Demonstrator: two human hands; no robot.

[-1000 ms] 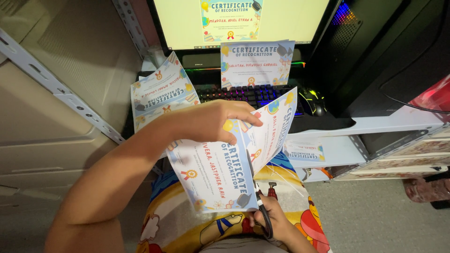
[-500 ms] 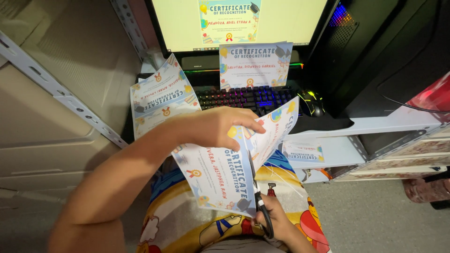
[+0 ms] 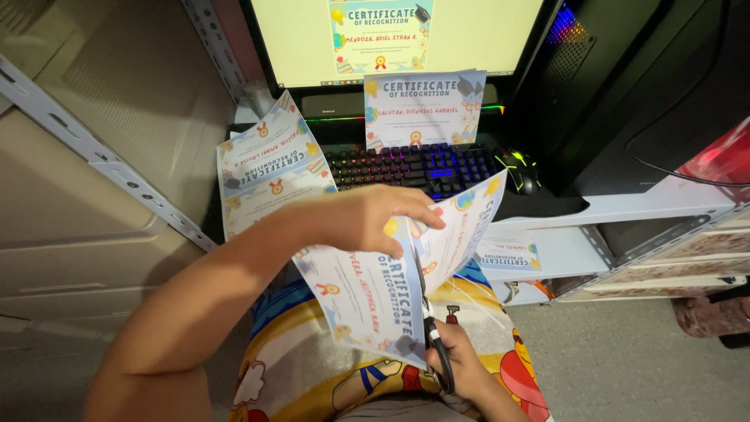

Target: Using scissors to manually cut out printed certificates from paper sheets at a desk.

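The sheet (image 3: 375, 293), a printed certificate page, is held above the lap, in front of the keyboard (image 3: 422, 166). A cut runs up its middle: the portion left of the scissors (image 3: 431, 332) hangs flat, while the portion to their right (image 3: 465, 230) curls up and away toward the keyboard.

The left hand (image 3: 363, 219) grips the sheet's top edge, fingers curled over it and closed on the paper. The right hand (image 3: 461, 367) is below the sheet, fingers wrapped through the scissors' handles. The blades point up into the slit; how far apart they stand cannot be told, since the paper covers most of them.

Step in hand, as judged: cutting the sheet in two along its centre line, cut well advanced. The next stroke appears to call for the blades kept on the line, the left hand holding the upper edge taut, and its fingers kept clear of the blade path near the top.

Leaning behind the keyboard is a separate certificate (image 3: 426, 105); further ones (image 3: 269, 168) lie left of the keyboard. A mouse (image 3: 522, 168) sits just right of it, a monitor (image 3: 391, 35) behind it.
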